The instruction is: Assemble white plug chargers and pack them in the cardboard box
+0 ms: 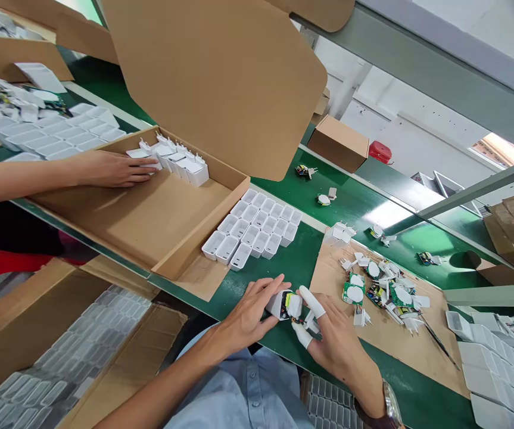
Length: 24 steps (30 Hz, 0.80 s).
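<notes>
My left hand (252,313) is closed around a small white charger shell (279,304) with a circuit board showing at its open end. My right hand (328,339), with white finger cots on thumb and forefinger, pinches the plug-side cover (295,305) at the shell's mouth. Both hands hover over the green bench (283,196) near its front edge. A block of empty white shells (252,229) stands just beyond my left hand. Loose circuit boards and plug caps (382,289) lie on a cardboard sheet (399,342) to the right.
Another person's hand (114,168) rests on finished chargers (180,161) in an open cardboard box (149,220) at the left. Trays of white shells sit at far left (55,134) and far right (493,363). A small closed carton (339,143) stands behind.
</notes>
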Each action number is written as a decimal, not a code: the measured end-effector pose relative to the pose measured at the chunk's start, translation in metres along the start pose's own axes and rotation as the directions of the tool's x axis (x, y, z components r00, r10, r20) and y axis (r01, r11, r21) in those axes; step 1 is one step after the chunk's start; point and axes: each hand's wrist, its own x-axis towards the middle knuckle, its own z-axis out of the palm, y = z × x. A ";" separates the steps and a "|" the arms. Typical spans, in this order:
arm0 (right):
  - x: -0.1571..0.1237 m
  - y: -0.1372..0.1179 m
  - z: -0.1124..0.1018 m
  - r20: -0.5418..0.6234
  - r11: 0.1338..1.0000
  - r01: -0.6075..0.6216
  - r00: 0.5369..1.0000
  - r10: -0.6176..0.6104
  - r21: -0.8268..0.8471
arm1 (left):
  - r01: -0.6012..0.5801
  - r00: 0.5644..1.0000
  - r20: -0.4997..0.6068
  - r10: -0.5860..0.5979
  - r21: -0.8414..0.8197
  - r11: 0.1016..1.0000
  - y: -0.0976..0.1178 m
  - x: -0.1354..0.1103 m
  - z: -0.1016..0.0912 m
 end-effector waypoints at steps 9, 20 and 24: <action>0.005 -0.001 -0.006 0.060 0.999 0.027 0.998 -0.025 -0.036 | 0.016 1.000 -0.009 -0.016 -0.010 1.000 -0.003 -0.001 0.002; 0.006 -0.004 -0.008 0.094 0.995 0.041 0.995 -0.033 -0.088 | 0.011 1.000 -0.025 -0.011 0.009 1.000 -0.001 0.000 0.000; 0.006 -0.005 -0.007 0.093 0.994 0.041 0.995 -0.031 -0.104 | 0.008 1.000 -0.022 -0.008 0.001 1.000 -0.003 -0.001 0.002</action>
